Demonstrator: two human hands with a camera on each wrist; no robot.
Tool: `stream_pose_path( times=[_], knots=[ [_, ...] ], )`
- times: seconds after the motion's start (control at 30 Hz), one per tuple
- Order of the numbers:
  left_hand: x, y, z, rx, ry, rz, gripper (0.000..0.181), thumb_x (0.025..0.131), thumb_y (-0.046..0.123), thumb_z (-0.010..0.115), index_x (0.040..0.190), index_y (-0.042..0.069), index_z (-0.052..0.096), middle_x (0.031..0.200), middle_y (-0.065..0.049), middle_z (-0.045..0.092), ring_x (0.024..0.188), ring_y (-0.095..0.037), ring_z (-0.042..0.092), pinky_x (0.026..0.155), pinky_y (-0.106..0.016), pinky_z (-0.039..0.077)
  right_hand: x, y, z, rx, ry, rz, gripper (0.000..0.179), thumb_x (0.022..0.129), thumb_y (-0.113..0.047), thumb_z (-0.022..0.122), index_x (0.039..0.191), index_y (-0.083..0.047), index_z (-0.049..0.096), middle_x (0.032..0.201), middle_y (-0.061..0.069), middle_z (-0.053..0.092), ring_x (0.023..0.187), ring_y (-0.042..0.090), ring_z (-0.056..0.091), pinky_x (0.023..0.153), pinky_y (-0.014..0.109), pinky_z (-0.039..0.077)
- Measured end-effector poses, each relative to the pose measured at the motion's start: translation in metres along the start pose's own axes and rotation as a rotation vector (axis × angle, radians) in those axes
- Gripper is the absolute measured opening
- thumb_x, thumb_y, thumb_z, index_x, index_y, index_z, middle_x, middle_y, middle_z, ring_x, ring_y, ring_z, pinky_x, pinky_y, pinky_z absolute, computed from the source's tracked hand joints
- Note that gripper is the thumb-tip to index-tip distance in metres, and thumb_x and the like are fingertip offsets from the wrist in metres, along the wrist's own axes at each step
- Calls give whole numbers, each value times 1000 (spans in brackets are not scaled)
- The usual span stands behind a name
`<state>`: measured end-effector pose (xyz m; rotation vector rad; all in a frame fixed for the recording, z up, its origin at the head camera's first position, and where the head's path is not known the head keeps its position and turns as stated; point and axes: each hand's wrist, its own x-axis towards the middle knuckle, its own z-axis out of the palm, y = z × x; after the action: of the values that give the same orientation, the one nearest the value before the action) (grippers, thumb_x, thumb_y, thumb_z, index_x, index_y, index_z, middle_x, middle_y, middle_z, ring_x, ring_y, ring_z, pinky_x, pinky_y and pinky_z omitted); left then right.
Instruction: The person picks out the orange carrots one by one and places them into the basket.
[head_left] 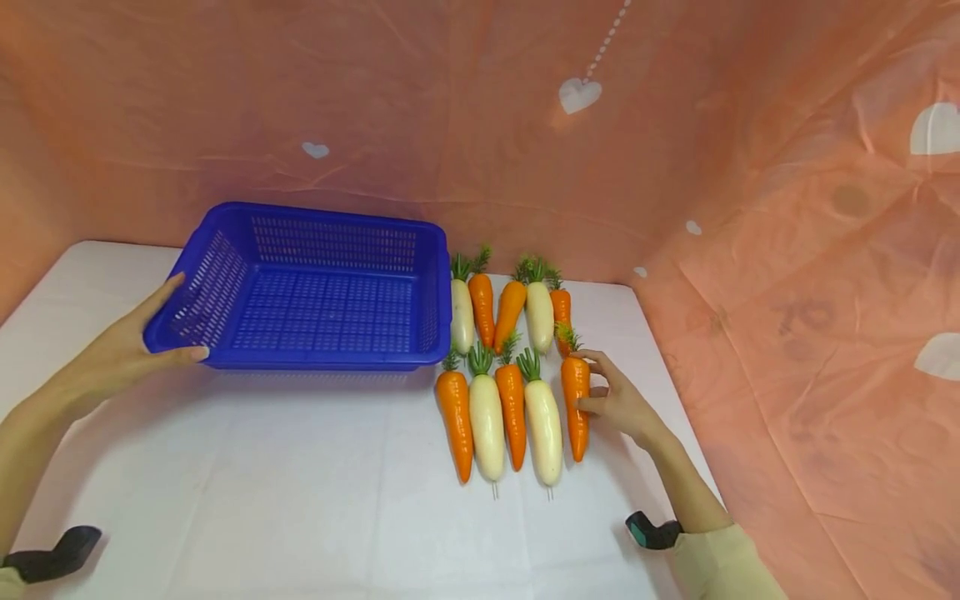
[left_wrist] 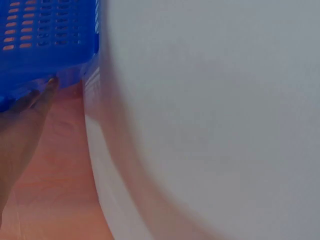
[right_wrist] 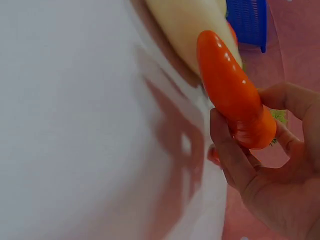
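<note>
The right hand [head_left: 617,404] pinches a carrot [head_left: 575,382] between thumb and fingers, clamped near the leafy top. This carrot is at the right end of the front row, and in the right wrist view it seems to be held above the table [head_left: 300,500], because its shadow falls apart from it. The left hand [head_left: 123,362] holds the near left corner of the basket [head_left: 322,360], its fingers and thumb closed on the rim. Whether the basket rests fully on the table, I cannot tell.

About the progress: nine pieces lie in two rows just to the right of the basket. The back row has two radishes [head_left: 539,317] and three other carrots [head_left: 482,308]; the front row has two more of each kind, side by side with their tops toward the back. This order looks complete, except for the held carrot, which would make the fifth of the front row. All pieces that I can see are outside the basket. So, in my judgement, what is left with the rows is only this one carrot; whether it is going down or up, these pictures do not show.
</note>
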<state>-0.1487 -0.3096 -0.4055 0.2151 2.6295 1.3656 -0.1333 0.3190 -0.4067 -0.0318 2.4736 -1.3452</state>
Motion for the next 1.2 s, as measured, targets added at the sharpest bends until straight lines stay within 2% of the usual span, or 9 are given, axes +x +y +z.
stream_pose_path(
  times=[0.2,0.37,0.47,0.57,0.6,0.67,0.83,0.9,1.2],
  knots=[
    [-1,2,3,-46,8,-32,104,94,27,68,156,37,-15,162,-17,-18,144,-49,-17,109,-74,-8,10,-19,-7,20,-2,-58,70,89,-7,69,149,-21,38,152,24,31,104,34,65,79,39,60],
    [-1,1,1,-29,17,-29,104,94,28,69,156,37,-14,162,-19,-15,144,-51,-14,109,-74,-6,23,-40,-8,33,-23,-115,70,90,-7,68,151,-22,38,153,22,32,103,31,66,79,37,59],
    [-1,1,1,-26,18,-28,104,94,28,69,156,38,-14,163,-18,-15,144,-51,-14,109,-75,-5,32,-55,-8,38,-51,-148,70,92,-9,68,152,-21,37,154,21,32,98,26,67,78,36,59],
    [-1,1,1,-36,13,-40,103,94,28,68,156,38,-14,163,-17,-16,144,-51,-14,108,-75,-5,42,-71,-6,34,-75,-177,70,93,-10,68,153,-22,36,153,19,34,83,20,65,71,34,58],
    [-2,1,2,-41,13,-41,103,94,28,68,156,38,-14,163,-17,-15,144,-51,-14,108,-75,-5,45,-76,-5,38,-84,-181,70,93,-10,68,153,-23,36,152,18,34,81,20,65,67,33,57],
    [-2,2,1,-47,10,-46,103,94,27,68,156,38,-14,163,-17,-16,144,-51,-14,108,-75,-5,53,-86,-2,37,-96,-185,69,93,-12,67,153,-27,36,153,16,33,80,21,66,67,35,56],
    [0,3,0,-32,10,-45,104,94,29,68,156,39,-14,163,-19,-15,144,-52,-14,108,-76,-4,75,-110,10,46,-131,-212,69,94,-17,68,153,-32,36,155,13,30,103,29,68,83,41,58],
    [0,4,0,-26,9,-48,104,94,30,68,155,40,-15,162,-20,-15,144,-53,-13,107,-76,-4,85,-119,16,59,-148,-230,69,94,-17,69,154,-30,36,155,13,31,108,31,66,83,42,58],
    [-1,3,1,-29,14,-52,103,93,29,68,157,38,-13,163,-18,-15,144,-52,-13,107,-77,-4,117,-155,44,71,-210,-272,69,92,-19,72,152,-33,40,154,9,35,118,29,58,92,54,53]
  ],
)
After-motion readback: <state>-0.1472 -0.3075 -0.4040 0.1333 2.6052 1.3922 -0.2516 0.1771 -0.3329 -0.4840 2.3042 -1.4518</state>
